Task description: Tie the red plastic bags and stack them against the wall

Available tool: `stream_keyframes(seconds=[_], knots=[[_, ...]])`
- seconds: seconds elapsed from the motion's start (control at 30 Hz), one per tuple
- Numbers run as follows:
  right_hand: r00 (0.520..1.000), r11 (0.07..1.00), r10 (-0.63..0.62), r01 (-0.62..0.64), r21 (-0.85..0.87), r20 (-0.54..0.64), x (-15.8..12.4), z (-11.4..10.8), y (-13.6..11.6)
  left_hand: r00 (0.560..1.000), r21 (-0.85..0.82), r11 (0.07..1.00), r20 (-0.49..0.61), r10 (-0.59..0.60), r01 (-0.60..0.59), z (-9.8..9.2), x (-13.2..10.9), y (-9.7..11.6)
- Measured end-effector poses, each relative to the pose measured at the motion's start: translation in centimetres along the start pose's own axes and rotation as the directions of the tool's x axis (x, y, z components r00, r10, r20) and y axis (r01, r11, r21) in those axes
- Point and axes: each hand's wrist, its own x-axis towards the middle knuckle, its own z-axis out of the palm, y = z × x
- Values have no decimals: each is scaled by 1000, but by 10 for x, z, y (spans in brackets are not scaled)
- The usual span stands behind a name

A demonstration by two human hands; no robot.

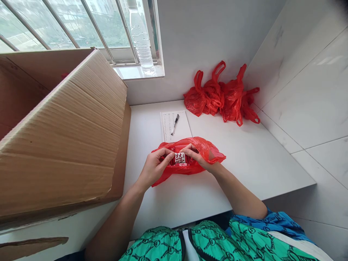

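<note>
Left hand (154, 167) held a narrow pinch at the left edge of a red packet (179, 158), which sat inside an open red bag (209, 145) on the bench (185, 199). The right hand (203, 158) curled beside it, its grip uncertain. Handling the packet seemed the step; the next move probably called for keeping the thin plastic spread.

We get soft daylight from the barred window (78, 27), whose outside view looks hazy and washed out. Shade fills the cardboard box (73, 134), pale glare touches the wall tiles (304, 83), and small glints dot the red bag (205, 145). We find the centre fairly sharp, the edges stretched, the upper-right corner darkened.
</note>
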Motion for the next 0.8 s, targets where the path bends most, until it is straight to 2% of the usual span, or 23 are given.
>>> stream_keyframes(seconds=[0.13,0.2,0.3,0.37,0.43,0.5,0.6,0.8], knots=[[999,1000,21,-21,-3,-39,0,1,-3,1000,22,1000,-1,3,-3,2,-1,1],[1000,999,23,-24,-33,-14,-1,2,-3,1000,46,999,6,13,-13,2,-1,0],[1000,995,1,2,-99,30,-1,3,5,999,185,981,0,52,-51,0,0,-4],[997,993,-12,3,-120,-81,-1,3,13,997,371,927,-27,71,-56,-2,1,-10],[976,992,-11,-16,-122,-216,-1,3,19,996,556,831,-62,69,-23,-3,2,-17],[966,994,1,-29,-107,-258,-1,3,22,995,675,738,-84,48,21,-3,3,-22],[971,996,19,-38,-75,-239,-2,4,18,997,755,653,-83,6,59,-1,2,-25],[929,992,34,-76,-101,-368,-4,5,15,993,832,545,-55,-105,103,3,1,-19]])
